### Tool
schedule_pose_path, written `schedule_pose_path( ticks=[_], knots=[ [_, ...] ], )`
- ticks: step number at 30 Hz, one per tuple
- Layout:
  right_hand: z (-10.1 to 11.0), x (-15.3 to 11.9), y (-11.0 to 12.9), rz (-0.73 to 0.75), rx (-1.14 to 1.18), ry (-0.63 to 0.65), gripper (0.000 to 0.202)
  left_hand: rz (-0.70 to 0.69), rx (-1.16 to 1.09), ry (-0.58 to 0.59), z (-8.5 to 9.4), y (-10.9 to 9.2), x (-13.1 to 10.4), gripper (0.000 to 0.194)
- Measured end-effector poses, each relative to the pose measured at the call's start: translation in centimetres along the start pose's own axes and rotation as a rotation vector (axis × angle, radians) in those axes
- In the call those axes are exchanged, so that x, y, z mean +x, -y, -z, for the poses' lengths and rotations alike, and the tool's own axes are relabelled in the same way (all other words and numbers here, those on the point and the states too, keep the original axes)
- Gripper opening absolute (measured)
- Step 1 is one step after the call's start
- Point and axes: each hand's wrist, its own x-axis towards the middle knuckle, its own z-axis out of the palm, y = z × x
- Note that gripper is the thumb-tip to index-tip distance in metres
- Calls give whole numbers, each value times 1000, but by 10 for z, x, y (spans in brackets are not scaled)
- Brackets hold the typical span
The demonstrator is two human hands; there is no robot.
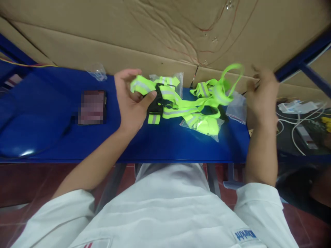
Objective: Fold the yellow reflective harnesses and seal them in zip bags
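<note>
My left hand (pixel 133 101) grips a neon yellow-green reflective strap (pixel 181 111) near its black buckle (pixel 155 103), thumb on top. From there the strap runs right over the blue table (pixel 165 144) and rises in a loop. My right hand (pixel 262 91), smeared by motion, is to the right of that loop; its fingers are too blurred to read. Beneath and around the held strap lie a bagged strap (pixel 207 125) at the front, another in clear plastic (pixel 169 81) behind, and a folded strap (pixel 204 88) at the back.
A dark rectangular device (pixel 92 107) lies at the left, with a crumpled clear bag (pixel 98 73) behind it. An empty-looking plastic bag (pixel 236 107) rests near my right wrist. White cables (pixel 294 127) spread at the right. Cardboard (pixel 103 38) lines the back, and a blue metal bar (pixel 297 63) slants at right.
</note>
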Motion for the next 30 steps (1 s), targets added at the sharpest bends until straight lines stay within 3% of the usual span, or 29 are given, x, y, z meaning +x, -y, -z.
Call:
schedule_pose_path(
  ticks=[3, 6, 8, 10, 14, 16, 20, 24, 28, 30],
  knots=[
    [-22, -45, 21, 130, -92, -73, 40, 391, -215, 32, -12, 13, -5, 77],
    [-50, -76, 79, 414, 21, 110, 35, 629, -216, 34, -21, 22, -17, 74],
    [-73, -91, 114, 541, 46, 293, 38, 666, -190, 87, -23, 23, -24, 69],
    [-99, -104, 132, 546, 76, 406, 48, 649, -172, 137, -23, 21, -29, 62],
    [-137, -127, 128, 450, 183, 463, 51, 643, -181, 152, -20, 21, -26, 57],
    [-140, -132, 123, 370, 258, 408, 47, 662, -230, 131, -19, 21, -21, 57],
    [-123, -128, 121, 229, 335, 213, 38, 639, -327, 144, -15, 16, -13, 52],
    [-111, -116, 113, 242, 329, 31, 32, 519, -215, 213, -12, 11, -12, 51],
    [-107, -110, 103, 262, 300, -14, 30, 481, -164, 328, -14, 12, -21, 73],
    [-103, -111, 106, 279, 240, -8, 31, 514, -193, 358, -16, 11, -26, 64]
  ],
)
